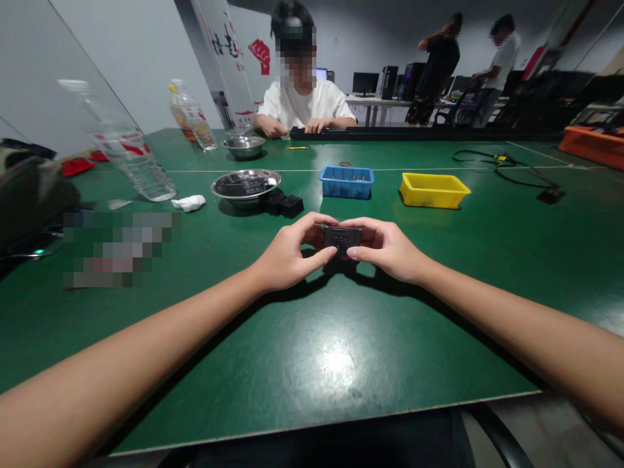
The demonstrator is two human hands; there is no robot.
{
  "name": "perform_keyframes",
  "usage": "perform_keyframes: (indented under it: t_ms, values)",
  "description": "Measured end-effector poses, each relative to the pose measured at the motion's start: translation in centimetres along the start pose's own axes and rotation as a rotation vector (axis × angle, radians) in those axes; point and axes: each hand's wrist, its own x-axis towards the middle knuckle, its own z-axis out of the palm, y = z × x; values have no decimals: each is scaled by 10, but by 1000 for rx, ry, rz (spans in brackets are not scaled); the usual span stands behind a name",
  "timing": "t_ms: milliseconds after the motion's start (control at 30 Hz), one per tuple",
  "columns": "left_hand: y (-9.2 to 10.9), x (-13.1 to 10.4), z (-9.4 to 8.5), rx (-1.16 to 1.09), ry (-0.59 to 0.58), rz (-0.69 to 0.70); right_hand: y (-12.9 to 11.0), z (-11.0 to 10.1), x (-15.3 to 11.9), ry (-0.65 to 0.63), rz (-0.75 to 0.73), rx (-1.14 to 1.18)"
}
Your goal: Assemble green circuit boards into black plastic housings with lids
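Note:
Between my two hands I hold a small black rectangular block (343,238), with fine detail on the face turned towards me. My left hand (295,252) grips its left end, thumb on the near face and fingers over the top. At the right end my right hand (390,250) does the same, with both thumb tips close together. Just beyond lie several similar black blocks (291,205) on the green table, beside a metal bowl (225,193) with more black pieces. A blue bin (347,188) holding small metal parts stands behind the block.
A yellow bin (433,197) sits right of the blue one. Water bottles (141,162), a crumpled tissue (189,203) and another metal bowl (244,148) stand left. Across the table (273,364) a person (307,104) handles a long black bar (414,134). A black cable (480,156) lies right.

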Motion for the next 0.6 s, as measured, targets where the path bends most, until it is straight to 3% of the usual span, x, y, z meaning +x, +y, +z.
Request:
perform_keyframes:
  t_ms: [300, 600]
  values:
    - [1, 1, -1, 1, -38, -22, 3, 0, -1, -19, -29, -80]
    - [2, 1, -1, 36, -5, -2, -3, 2, -4, -4, -65, -171]
